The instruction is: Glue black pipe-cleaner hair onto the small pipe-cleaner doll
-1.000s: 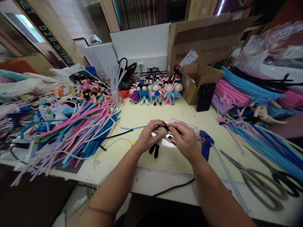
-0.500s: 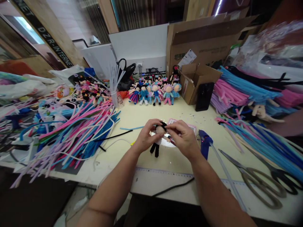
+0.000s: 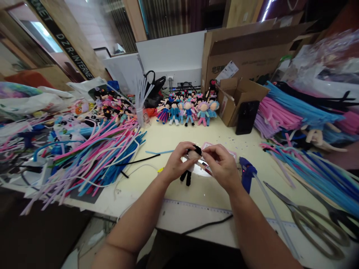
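Observation:
A small fuzzy doll (image 3: 193,154) with black hair, a pale head and black legs is held up above the table. My left hand (image 3: 181,160) is closed around the doll's head, thumb in front and fingers behind. At the right side of the black hair my right hand (image 3: 221,164) pinches with thumb and forefinger; the exact bit between the fingertips is too small to make out. Behind the hands lies a pink-edged card or tray (image 3: 232,152), partly covered. A blue glue gun (image 3: 246,173) stands just right of my right hand.
Fuzzy stems (image 3: 103,157) are heaped on the left, with more bundles (image 3: 316,160) on the right. Finished dolls (image 3: 187,112) stand at the back beside cardboard boxes (image 3: 232,97) and a black phone (image 3: 247,117). Large scissors (image 3: 305,220) and a ruler (image 3: 193,205) lie near the front edge.
The camera view has shifted slightly, moving the scene to the right in the picture. My right fingertips have shifted a little along the doll's hair; both hands keep their hold.

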Tool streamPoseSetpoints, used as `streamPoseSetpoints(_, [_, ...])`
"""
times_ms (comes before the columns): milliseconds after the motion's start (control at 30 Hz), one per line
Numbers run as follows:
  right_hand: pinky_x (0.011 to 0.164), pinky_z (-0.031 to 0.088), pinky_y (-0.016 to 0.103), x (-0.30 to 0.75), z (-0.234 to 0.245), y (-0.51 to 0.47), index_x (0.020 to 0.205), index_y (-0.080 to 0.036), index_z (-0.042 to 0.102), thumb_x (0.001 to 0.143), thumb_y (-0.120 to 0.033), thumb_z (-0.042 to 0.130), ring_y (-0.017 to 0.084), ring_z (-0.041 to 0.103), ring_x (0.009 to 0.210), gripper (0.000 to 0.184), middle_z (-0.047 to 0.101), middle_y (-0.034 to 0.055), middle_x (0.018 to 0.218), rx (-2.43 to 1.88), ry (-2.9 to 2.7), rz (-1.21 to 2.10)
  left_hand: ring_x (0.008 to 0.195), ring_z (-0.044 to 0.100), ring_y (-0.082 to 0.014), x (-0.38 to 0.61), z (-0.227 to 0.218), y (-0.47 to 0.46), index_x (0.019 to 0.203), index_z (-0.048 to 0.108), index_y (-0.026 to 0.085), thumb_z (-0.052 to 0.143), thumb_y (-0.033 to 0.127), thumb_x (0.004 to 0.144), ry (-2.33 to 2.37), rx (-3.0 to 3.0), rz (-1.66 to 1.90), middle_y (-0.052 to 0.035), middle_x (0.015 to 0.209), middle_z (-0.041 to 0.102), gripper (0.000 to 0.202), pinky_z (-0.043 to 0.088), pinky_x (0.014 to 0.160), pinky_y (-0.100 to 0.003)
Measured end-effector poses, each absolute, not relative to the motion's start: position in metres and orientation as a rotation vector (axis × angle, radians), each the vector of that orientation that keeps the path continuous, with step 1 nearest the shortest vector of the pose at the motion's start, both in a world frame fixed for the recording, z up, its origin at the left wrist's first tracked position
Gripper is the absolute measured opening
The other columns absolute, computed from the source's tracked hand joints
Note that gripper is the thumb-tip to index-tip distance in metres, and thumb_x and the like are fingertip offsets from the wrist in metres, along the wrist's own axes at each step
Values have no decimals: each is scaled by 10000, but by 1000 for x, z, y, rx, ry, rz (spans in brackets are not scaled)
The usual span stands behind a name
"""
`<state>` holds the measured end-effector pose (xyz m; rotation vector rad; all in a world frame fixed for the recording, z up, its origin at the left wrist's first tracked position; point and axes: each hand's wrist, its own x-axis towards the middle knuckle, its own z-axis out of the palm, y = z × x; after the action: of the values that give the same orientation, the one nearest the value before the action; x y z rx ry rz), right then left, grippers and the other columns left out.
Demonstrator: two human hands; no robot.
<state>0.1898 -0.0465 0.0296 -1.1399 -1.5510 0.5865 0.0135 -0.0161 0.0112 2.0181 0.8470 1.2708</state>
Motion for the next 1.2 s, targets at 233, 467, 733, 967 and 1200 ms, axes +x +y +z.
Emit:
streamPoseSetpoints(233, [597, 445, 268, 186, 28, -49, 833, -199, 622, 808, -175, 609, 122, 557, 620, 38, 609, -8, 746, -1184, -1596, 529, 1076, 555, -197, 14, 13, -18, 1110, 546, 241, 657, 246, 825, 860, 2071, 1287, -76, 1156, 575, 305, 476, 845, -331])
streamPoseSetpoints(467, [608, 443, 270, 185, 28, -51, 822, -200, 619, 802, -131, 586, 127, 555, 638, 79, 604, -5, 751, -1182, -1602, 403, 1062, 567, -199, 15, 9, -19, 1203, 481, 249, 659, 201, 806, 927, 2084, 1281, -74, 1159, 563, 438, 488, 840, -327])
streamPoseSetpoints(733, [600, 447, 274, 182, 28, -51, 853, -209, 628, 825, -142, 556, 131, 552, 638, 102, 599, 4, 764, -1164, -1629, 373, 1073, 564, -196, 15, 7, -19, 1228, 477, 257, 654, 191, 805, 909, 2184, 1326, -73, 1157, 569, 463, 493, 868, -348])
streamPoseSetpoints(967, [588, 445, 266, 181, 27, -50, 852, -203, 639, 832, -150, 559, 128, 556, 642, 98, 603, 12, 788, -1164, -1625, 373, 1125, 542, -209, 16, 12, -20, 1212, 519, 265, 642, 156, 811, 869, 2261, 1332, -81, 1173, 559, 433, 474, 946, -395])
streamPoseSetpoints(1200, [616, 459, 279, 185, 30, -50, 906, -205, 641, 827, -155, 555, 136, 559, 643, 128, 618, 13, 789, -1185, -1589, 408, 1081, 560, -208, 15, 10, -18, 1191, 519, 242, 666, 224, 805, 889, 2081, 1302, -85, 1163, 565, 413, 498, 858, -346])
